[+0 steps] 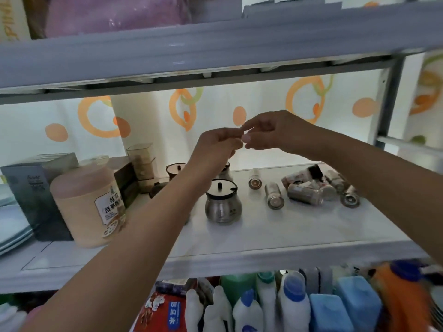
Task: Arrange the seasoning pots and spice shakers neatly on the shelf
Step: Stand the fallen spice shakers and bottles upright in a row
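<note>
touching left hand (215, 147), right hand (275, 133); pot (223, 204) back from shelf edge (287, 259)

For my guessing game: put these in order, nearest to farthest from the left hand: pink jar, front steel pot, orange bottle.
1. Front steel pot, just below the left hand.
2. Pink jar, far left on the shelf.
3. Orange bottle, down below, right.

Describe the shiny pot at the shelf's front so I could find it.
On the white middle shelf, look between the tall peach jar on the left and the toppled spice shakers on the right. The seasoning pot stands upright there, nearest the front edge. Its round steel belly and black knobbed lid set it apart from the slim shakers.
</note>
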